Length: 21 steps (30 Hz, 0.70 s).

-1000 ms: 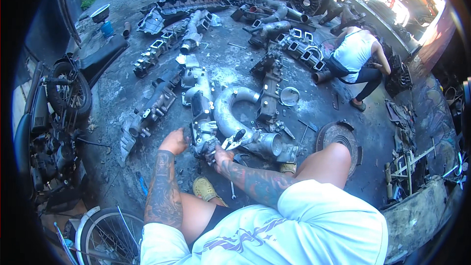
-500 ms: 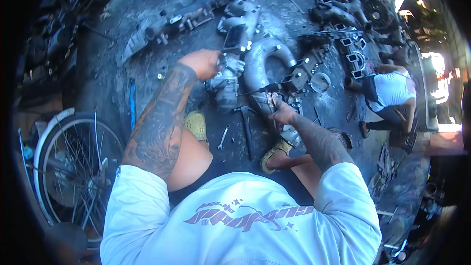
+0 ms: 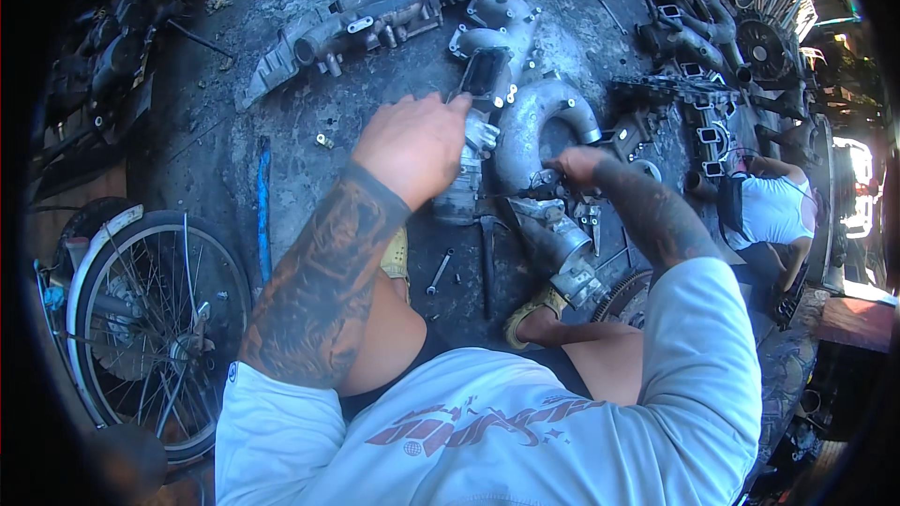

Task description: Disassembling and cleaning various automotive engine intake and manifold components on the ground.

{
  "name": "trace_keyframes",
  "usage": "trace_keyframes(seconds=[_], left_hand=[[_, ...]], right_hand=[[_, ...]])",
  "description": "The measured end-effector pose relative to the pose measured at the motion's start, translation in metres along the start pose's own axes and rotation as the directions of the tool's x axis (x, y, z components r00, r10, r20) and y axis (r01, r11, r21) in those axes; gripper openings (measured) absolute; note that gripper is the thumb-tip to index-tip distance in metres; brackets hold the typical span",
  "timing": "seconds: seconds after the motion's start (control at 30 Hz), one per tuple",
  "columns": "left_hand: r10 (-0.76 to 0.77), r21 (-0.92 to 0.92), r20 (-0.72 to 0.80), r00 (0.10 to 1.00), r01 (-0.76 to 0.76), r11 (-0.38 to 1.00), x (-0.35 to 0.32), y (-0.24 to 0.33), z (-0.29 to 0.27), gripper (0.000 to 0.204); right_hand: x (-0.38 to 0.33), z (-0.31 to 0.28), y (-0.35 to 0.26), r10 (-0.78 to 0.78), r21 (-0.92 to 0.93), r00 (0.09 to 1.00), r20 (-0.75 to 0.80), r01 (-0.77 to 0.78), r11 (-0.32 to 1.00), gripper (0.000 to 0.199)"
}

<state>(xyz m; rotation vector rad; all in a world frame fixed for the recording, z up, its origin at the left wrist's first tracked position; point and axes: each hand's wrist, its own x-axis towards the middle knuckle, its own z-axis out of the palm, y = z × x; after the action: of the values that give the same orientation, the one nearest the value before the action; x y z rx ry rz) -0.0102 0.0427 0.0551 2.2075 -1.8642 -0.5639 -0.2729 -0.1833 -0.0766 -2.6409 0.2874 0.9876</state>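
Cast housing [image 3: 457,197]: dull silver-grey metal, blocky and ribbed, on the floor [image 3: 291,136] ahead of the person's feet, just left of a U-shaped pipe [image 3: 517,136]. Pipe is smooth, round-section, mottled pale grey; floor is dark, stained, gritty. Housing's long axis runs away from the person, leaning slightly right at the far end, with a dark rectangular opening [image 3: 486,75] beyond the left hand. Pipe's bend points away from the person, short leg ending to the right, other leg running down toward a wide round collar [image 3: 570,248] near the right foot. Left hand [image 3: 417,145] is over the housing's left side, back up, fingers bent; its grip is hidden, can't tell if it's holding anything. Right hand [image 3: 578,167] is partly closed at the pipe's inner side, fingertips by a dark tool [image 3: 542,192]; can't confirm a hold. Both hands block the view of the metal under them. Hammer [image 3: 487,267] lies handle toward the person, spanner [image 3: 439,272] just left of it. Toothed disc [image 3: 630,300] sits by the right knee, long manifold [image 3: 384,28] far left, blue strip [image 3: 264,211] left of the left forearm. Co-worker [image 3: 773,206] in a white top is bent over at far right.
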Motion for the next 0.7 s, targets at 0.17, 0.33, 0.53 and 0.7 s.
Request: trace_keyframes(seconds=[0.17, 0.33, 0.53, 0.7], left_hand=[[-0.019, 0.143, -0.115, 0.993, 0.035, 0.989, 0.002, 0.021, -0.003, 0.029], [-0.065, 0.119, -0.064, 0.996, 0.073, 0.99, 0.024, 0.013, 0.015, 0.025], [-0.123, 0.03, 0.101, 0.987, 0.121, 0.992, 0.018, -0.003, 0.013, 0.036], [-0.154, 0.029, 0.222, 0.963, 0.151, 0.988, 0.003, -0.014, 0.011, 0.036]], right_hand=[[0.072, -0.074, -0.035, -0.309, -0.543, 0.929, 0.204, 0.37, 0.754, 0.011], [0.054, -0.068, -0.047, -0.364, -0.436, 0.924, -0.115, 0.282, 0.854, 0.021], [0.002, -0.024, -0.023, -0.011, -0.115, 0.983, -0.183, -0.011, 0.993, 0.04], [-0.053, 0.032, 0.009, 0.184, 0.419, 0.933, -0.309, -0.04, 0.907, 0.035]])
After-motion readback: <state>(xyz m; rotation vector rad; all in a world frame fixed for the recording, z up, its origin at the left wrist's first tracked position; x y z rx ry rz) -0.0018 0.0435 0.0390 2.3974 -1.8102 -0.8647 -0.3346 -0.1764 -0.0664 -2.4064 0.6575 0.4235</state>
